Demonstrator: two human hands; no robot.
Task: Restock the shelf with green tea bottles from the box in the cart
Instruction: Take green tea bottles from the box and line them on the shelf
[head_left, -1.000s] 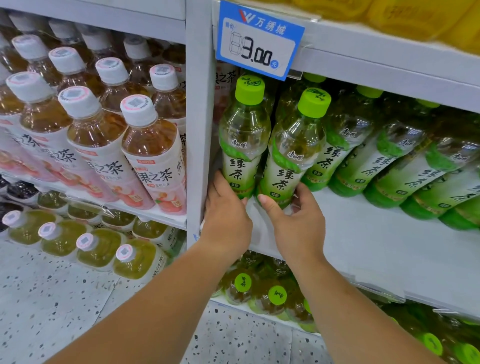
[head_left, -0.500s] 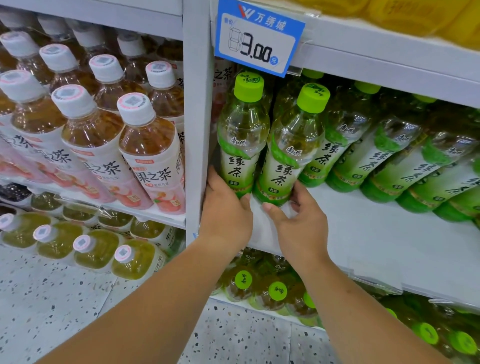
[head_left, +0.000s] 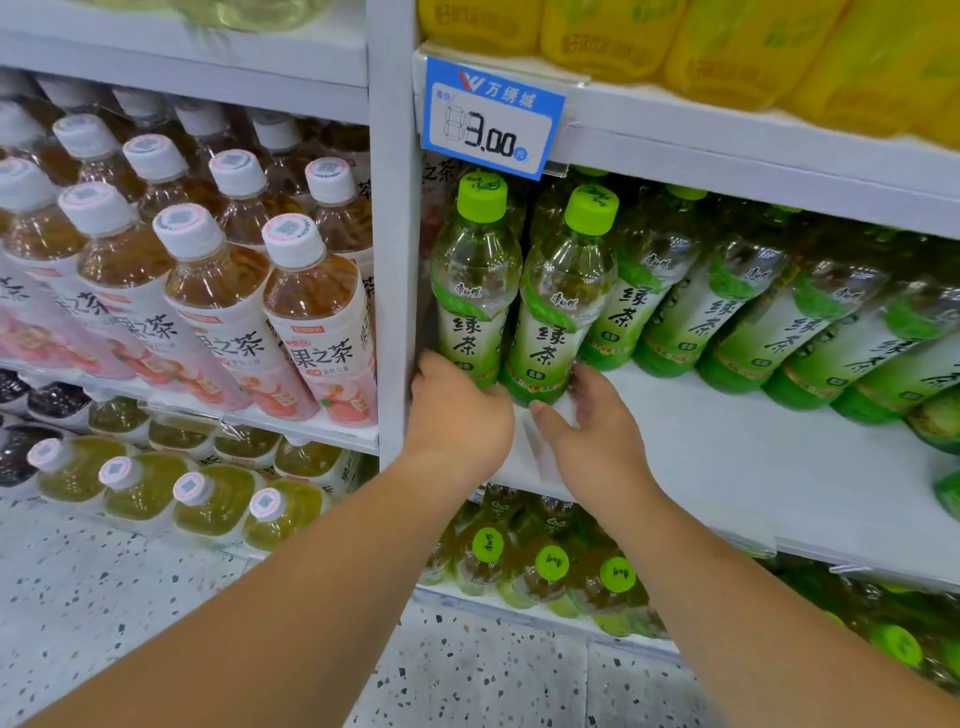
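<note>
White-capped tea bottles (head_left: 311, 312) fill the left bay. At the shelf's (head_left: 753, 467) left edge, the left hand (head_left: 457, 415) grips the base of the first green tea bottle (head_left: 475, 280). Just beside it stands the second green tea bottle (head_left: 563, 301), the right hand (head_left: 597, 436) cupped at its base; whether it grips, I cannot tell.

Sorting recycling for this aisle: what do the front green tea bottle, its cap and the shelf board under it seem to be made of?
Green tea bottle: clear, glossy plastic, since the liquid shows through and the highlights are bright; it wears a printed film sleeve. Cap: opaque lime-green plastic with a dull sheen. Shelf board: smooth, white and flat, probably painted metal, though the look leaves that open.
</note>
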